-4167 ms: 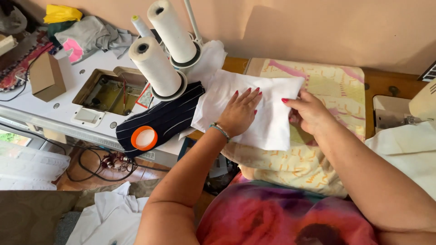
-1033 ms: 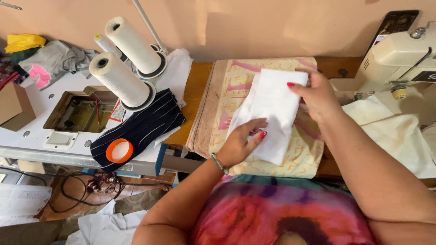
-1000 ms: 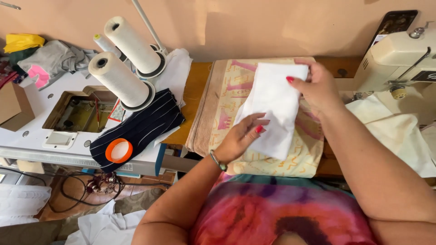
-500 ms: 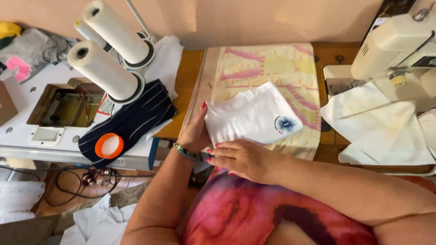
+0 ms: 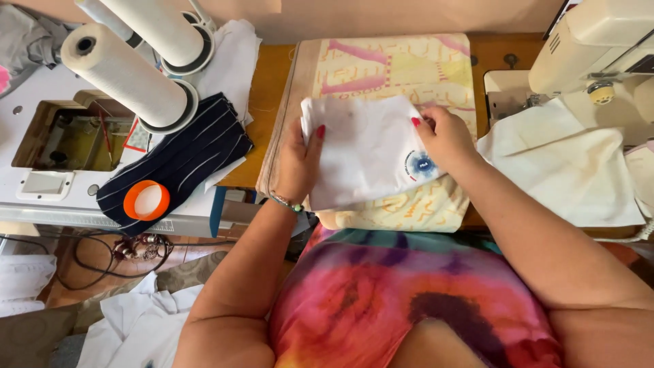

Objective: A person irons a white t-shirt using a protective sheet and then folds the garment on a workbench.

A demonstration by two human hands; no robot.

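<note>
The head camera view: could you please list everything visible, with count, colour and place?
folded cloth: one, white with a round blue emblem, held over the table centre
patterned cloth: one, yellow and pink, under the folded cloth
thread cones: two seen, white, upper left
striped cloth: one, dark navy, left of centre
tape roll: one, orange, on the striped cloth
sewing machine: one, cream, upper right
loose fabric: white, right
left hand: grips the folded cloth's left edge
right hand: fingers pinch its right edge
</note>
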